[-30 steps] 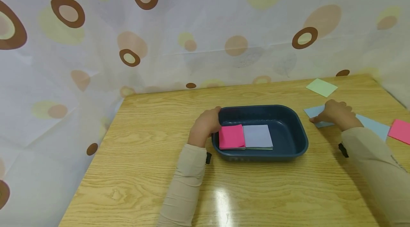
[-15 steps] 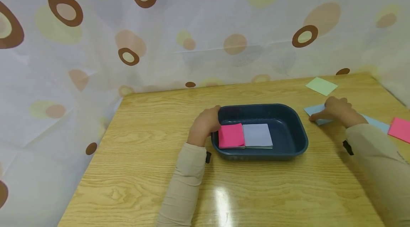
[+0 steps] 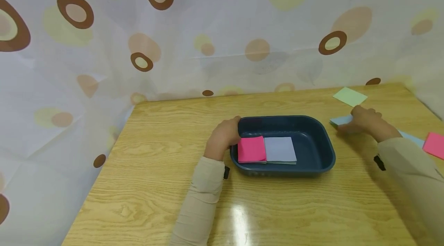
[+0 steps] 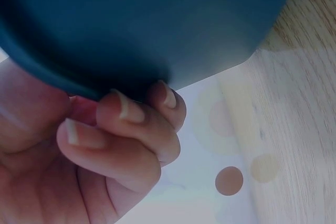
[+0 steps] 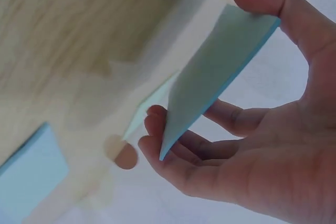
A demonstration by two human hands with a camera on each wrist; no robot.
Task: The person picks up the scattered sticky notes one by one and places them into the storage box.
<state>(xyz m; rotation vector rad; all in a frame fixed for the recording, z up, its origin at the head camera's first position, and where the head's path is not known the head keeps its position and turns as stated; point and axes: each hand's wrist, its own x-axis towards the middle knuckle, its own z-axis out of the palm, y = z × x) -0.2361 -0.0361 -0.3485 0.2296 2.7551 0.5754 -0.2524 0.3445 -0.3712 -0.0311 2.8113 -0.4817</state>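
Note:
A dark blue plastic tray (image 3: 312, 149) sits mid-table. My left hand (image 3: 223, 136) grips its left end; in the left wrist view the curled fingers (image 4: 131, 145) press against the tray wall just under the rim. Inside, a pink sticky-note pad (image 3: 251, 149) and a pale lavender pad (image 3: 280, 149) lie side by side. To the tray's right, my right hand (image 3: 369, 122) holds a light blue sticky-note pad (image 5: 215, 66) by opposite edges, thumb on one and fingers on the other. The pad is tilted, its pale green-grey face toward the right wrist camera.
Behind my right hand lies a pale green pad (image 3: 350, 96). Another light blue pad (image 3: 412, 138) shows beyond the right wrist, beside a pink pad (image 3: 435, 145) at the right. A patterned sheet (image 3: 225, 37) hangs along the back edge of the wooden table (image 3: 156, 176).
My right hand has closed round the light blue pad, which has tipped up from lying flat. The right forearm has shifted slightly rightward. My left hand and the tray have stayed in place.

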